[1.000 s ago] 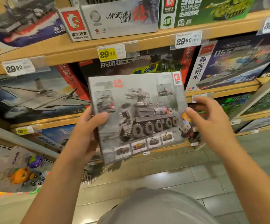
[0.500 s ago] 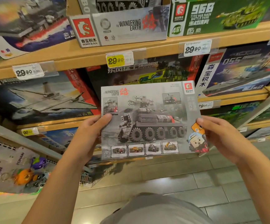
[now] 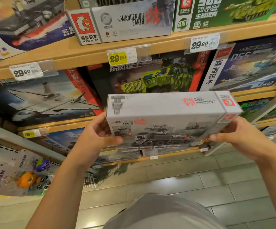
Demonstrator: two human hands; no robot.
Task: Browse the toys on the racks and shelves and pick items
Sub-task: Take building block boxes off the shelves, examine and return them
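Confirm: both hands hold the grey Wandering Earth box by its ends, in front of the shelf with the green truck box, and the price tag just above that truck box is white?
Not quite. In the head view the price tag above the green truck box is yellow, not white. The rest holds: the left hand and right hand grip the grey box by its ends.

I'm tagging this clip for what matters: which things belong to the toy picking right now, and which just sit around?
In the job:
grey Wandering Earth box
left hand, gripping its left end
right hand, gripping its right end

Just around:
green truck box
jet box
keychain packs
yellow price tag
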